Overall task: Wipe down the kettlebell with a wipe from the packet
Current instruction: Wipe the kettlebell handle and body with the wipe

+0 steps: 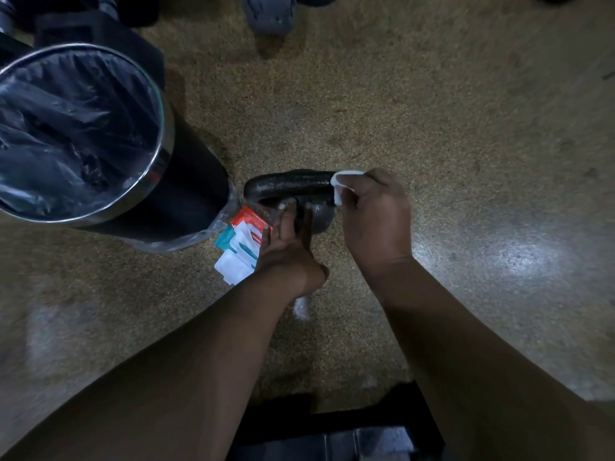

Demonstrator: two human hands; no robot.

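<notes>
The right hand point(376, 211) is clamping the wipe point(337, 191) on the kettlebell point(289, 186) handle's end; the handle is running leftward from that grip, the left hand point(286, 247) bracing it flat-fingered

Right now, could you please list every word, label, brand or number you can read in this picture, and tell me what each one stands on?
Nothing here can be read.
Wipe packet: faint print on its red panel, too small and blurred to read.
Kettlebell: no marking shows on the visible side.
Wipe: plain white, no print.
Bin: no label shows.
</notes>
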